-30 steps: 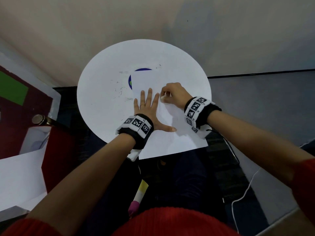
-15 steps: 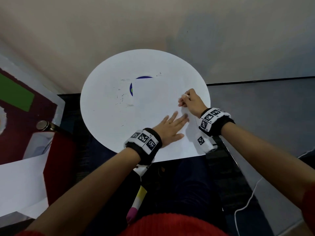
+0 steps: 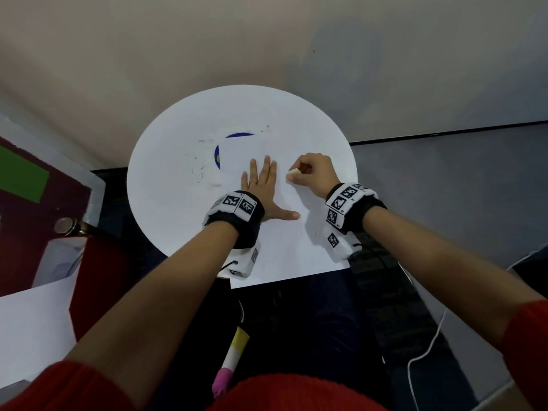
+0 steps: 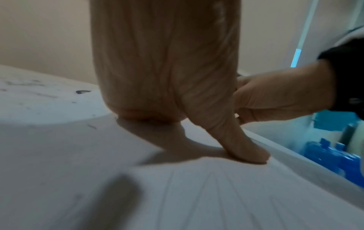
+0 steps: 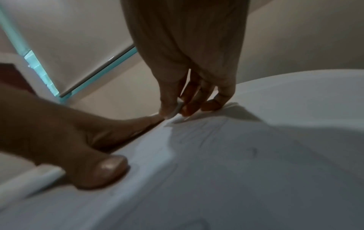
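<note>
Left hand (image 3: pixel 262 185): grip spread flat, pressing paper sheet (image 3: pixel 284 247) overhanging the counter (image 3: pixel 166 188) near edge. Right hand (image 3: pixel 314 173): grip narrow, pinching small white block (image 3: pixel 293 172) against the sheet.

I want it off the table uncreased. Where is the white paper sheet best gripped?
Probably by its near edge, come at from the person's side: the white paper sheet lies flat on the round white table, but that edge overhangs the rim, so it can be pinched above and below. The left hand pressing it flat must lift first.
</note>
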